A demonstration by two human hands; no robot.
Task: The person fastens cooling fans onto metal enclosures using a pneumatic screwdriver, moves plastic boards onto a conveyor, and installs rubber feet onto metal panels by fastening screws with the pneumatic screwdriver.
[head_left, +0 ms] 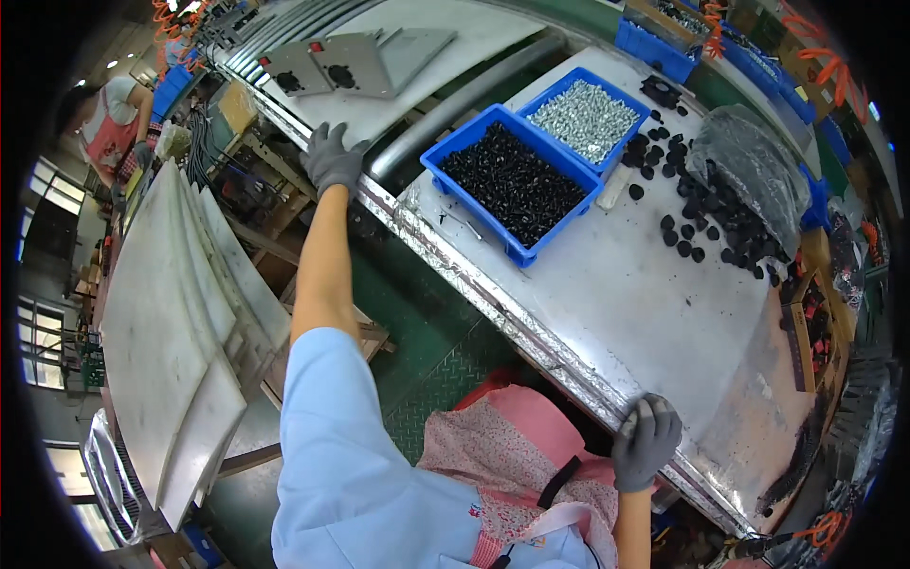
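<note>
My left hand [334, 159], in a dark grey glove, reaches far forward with its fingers spread. It is at the metal edge of the workbench, beside a white sheet [417, 90] and a thick grey roller [455, 109]. Close to my body, my right hand [647, 441], also gloved, rests at the bench's front edge [569, 375]. Its fingers are curled together; whatever may be inside them is hidden. Between the hands on the bench stand a blue bin of small black parts [512, 185] and another of silver metal fasteners [586, 120].
Black caps [749, 223] spill from a clear plastic bag [744, 152] on the right. Grey panels with round black fittings [346, 66] lie at the far end. Large white sheets [175, 313] are stacked on my left. Another person [114, 133] works at the far left.
</note>
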